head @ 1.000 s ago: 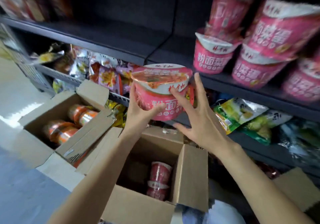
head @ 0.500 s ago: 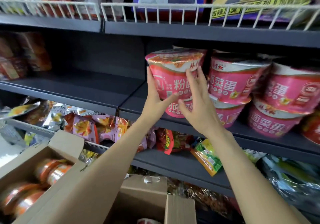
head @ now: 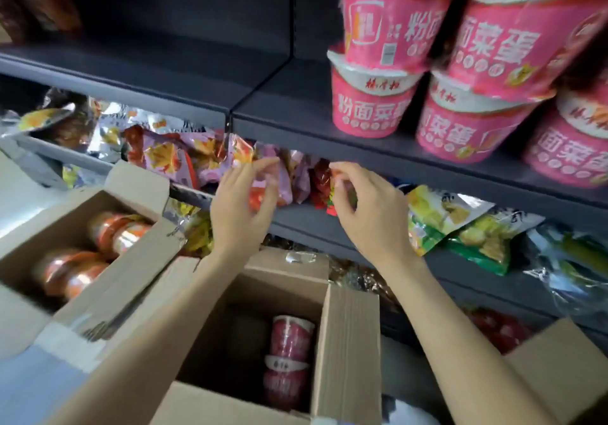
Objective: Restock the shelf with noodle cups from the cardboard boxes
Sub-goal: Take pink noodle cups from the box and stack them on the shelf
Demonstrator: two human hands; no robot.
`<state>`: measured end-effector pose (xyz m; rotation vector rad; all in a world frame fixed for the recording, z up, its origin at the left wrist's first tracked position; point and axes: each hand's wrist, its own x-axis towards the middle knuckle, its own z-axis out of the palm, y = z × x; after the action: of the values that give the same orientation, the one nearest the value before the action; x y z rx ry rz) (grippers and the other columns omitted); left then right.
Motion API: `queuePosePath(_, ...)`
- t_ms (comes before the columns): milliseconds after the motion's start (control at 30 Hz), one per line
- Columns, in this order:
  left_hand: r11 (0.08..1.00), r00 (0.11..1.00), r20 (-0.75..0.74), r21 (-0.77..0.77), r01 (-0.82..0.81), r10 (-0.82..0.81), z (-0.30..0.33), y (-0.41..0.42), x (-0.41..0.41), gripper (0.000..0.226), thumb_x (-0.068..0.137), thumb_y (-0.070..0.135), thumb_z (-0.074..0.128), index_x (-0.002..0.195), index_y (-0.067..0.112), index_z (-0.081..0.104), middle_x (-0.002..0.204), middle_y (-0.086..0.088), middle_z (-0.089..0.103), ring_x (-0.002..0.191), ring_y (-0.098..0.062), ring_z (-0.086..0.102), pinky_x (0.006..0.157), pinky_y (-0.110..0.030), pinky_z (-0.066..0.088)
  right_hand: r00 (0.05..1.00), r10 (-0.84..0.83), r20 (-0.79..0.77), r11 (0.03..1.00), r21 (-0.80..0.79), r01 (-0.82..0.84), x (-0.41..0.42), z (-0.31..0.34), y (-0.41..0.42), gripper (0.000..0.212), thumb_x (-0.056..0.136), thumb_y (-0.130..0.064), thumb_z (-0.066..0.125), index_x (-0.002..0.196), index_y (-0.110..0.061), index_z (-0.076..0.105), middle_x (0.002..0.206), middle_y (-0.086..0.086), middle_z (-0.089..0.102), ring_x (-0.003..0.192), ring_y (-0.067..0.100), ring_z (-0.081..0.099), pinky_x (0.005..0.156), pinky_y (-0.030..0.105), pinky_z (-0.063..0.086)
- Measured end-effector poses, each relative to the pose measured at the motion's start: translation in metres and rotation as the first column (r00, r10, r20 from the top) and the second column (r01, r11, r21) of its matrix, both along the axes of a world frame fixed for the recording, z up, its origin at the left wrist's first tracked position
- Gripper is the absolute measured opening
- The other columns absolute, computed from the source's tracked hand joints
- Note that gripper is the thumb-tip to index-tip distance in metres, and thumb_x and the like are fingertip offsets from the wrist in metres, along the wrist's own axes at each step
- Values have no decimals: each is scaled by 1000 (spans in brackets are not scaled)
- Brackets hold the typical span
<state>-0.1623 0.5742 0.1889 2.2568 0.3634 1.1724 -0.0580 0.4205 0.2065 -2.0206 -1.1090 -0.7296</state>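
Above the open cardboard box (head: 345, 352), left hand (head: 240, 207) and right hand (head: 368, 214) hang empty, fingers loosely curled. 2 pink noodle cups (head: 289, 359) lie below them in the box; others stand stacked on the shelf (head: 296, 112) up right.
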Motion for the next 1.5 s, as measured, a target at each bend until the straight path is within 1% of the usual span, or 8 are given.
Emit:
queuePosePath(100, 997, 969, -235, -10, -77, 72, -80, 26, -85, 29, 92, 30, 47, 109, 13, 64, 102, 3, 67, 93, -19, 59, 81, -29, 44, 976, 56, -211, 982, -166, -92, -34, -69, 14, 18, 89, -22, 52, 99, -19, 67, 72, -5, 69, 63, 17, 65, 50, 28, 48)
queuePosePath(200, 978, 832, -525, 9, -209, 183, -144, 52, -150, 40, 88, 41, 42, 112, 17, 64, 108, 0, 67, 101, -26, 58, 84, -28, 39, 941, 39, -335, 901, -396, -178, -64, -140, 35, 19, 91, -25, 51, 101, -20, 66, 83, -2, 71, 76, 22, 67, 58, 28, 45)
queuePosePath(300, 966, 654, -721, 83, -245, 227, -185, 75, -172, 55, 87, 47, 47, 130, 13, 55, 125, -12, 58, 114, -35, 51, 94, -44, 42, 919, 51, -391, 688, -653, -316, -85, -212, 63, 27, 96, -25, 43, 116, -16, 59, 109, 1, 66, 103, 24, 60, 78, 34, 45)
queuePosePath(433, 949, 516, -814, 126, -290, 266, -225, 97, -174, 69, 86, 41, 64, 144, 13, 38, 137, -16, 46, 119, -39, 45, 93, -48, 42, 948, 34, -317, 437, -848, -299, -95, -298, 88, 22, 84, -22, 62, 104, -15, 64, 101, 4, 65, 99, 25, 60, 80, 36, 48)
queuePosePath(633, 966, 651, -725, 79, -245, 224, -276, 110, -183, 48, 93, 34, 49, 136, 13, 49, 113, -15, 58, 98, -37, 56, 72, -44, 49, 918, -262, -297, 239, -942, -236, -80, -400, 95, 34, 100, -11, 29, 128, -9, 46, 130, 11, 48, 115, 29, 54, 85, 39, 47)
queuePosePath(767, 966, 694, -686, 51, -253, 218, -280, 111, -180, 42, 93, 25, 49, 133, 11, 53, 107, -14, 63, 94, -35, 58, 66, -39, 47, 951, -208, -230, 136, -969, -204, -65, -442, 98, 33, 98, -6, 31, 127, -3, 46, 126, 15, 55, 111, 31, 60, 82, 38, 49)
queuePosePath(1233, 968, 687, -699, 29, -251, 199, -284, 108, -180, 41, 96, 22, 48, 134, 8, 51, 108, -14, 62, 92, -30, 58, 67, -27, 36, 881, -375, -289, 188, -954, -233, -69, -471, 106, 30, 98, -3, 32, 124, -1, 47, 114, 19, 64, 104, 38, 63, 78, 42, 50)
queuePosePath(1500, 962, 680, -695, 60, -267, 232, -285, 108, -180, 42, 95, 22, 49, 135, 8, 50, 107, -16, 62, 90, -34, 59, 65, -38, 45, 899, -341, -274, 213, -954, -210, -59, -468, 101, 31, 96, -5, 37, 110, -5, 65, 107, 17, 67, 101, 36, 64, 79, 39, 49)
